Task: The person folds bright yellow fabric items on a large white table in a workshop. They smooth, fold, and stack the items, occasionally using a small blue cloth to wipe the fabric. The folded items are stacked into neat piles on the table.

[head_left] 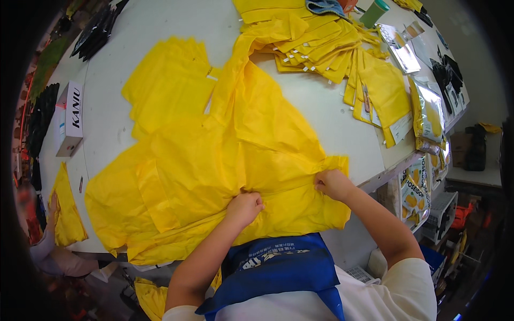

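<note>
A thin yellow raincoat [187,182] lies spread and wrinkled across the near part of the table, a stitched pocket on its left side. My left hand [246,208] is closed on the fabric near the garment's lower middle. Further right, my right hand [333,184] pinches the cloth beside what looks like a sleeve end. Between the two hands the fabric runs in a fairly straight fold. The near edge of the raincoat hangs over the table edge by my blue apron [281,270].
Folded yellow garments [310,45] are piled at the far right, with a yellow stack [166,85] behind the raincoat. A white box [69,120] stands at left. Silver packets [428,109] lie along the right edge. At the far left, another person's arm [45,241] reaches toward yellow cloth [69,214].
</note>
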Demonstrator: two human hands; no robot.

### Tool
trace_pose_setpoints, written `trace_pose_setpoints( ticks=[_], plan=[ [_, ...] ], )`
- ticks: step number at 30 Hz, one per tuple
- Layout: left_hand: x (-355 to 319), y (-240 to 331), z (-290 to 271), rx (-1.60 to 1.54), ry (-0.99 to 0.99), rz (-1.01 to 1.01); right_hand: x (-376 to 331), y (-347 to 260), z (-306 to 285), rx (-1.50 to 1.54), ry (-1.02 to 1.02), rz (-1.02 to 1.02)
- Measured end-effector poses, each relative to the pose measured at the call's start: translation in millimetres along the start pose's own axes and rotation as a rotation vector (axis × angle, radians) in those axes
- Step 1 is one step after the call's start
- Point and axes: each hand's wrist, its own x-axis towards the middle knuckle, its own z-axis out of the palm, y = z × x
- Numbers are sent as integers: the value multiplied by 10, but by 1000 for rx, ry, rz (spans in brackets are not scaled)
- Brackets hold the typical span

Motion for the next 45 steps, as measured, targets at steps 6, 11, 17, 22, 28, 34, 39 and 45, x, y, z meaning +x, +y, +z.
trace_pose_setpoints(
  ticks=[6, 11, 17, 22, 28, 34, 39, 45],
  plan=[
    [-16, -22, -24, -35, -9, 0, -23, -54, 36, -43, -51, 15],
    [-18, -16, -42, -23, -27, -12, 14, -83, 22, -63, -60, 46],
    [-2, 46, -69, 13, -82, -12, -16, -18, 80, -118, 6, 52],
    [-142, 253, 55, 189, 159, 219, 81, 369, -498, 564, 388, 109],
    [85, 957, 463, -83, 106, 504, 879, 1530, -1416, -180, 1035, 304],
    [223, 1650, 661, 61, -346, 353, 956, 1560, -1477, -24, 806, 411],
    [210, 1529, 974, 119, -223, 707, -72, 958, -1224, 613, 573, 237],
    [11, 1484, 730, 208, 109, 987, -1149, 429, -423, 581, 250, 7]
  ],
)
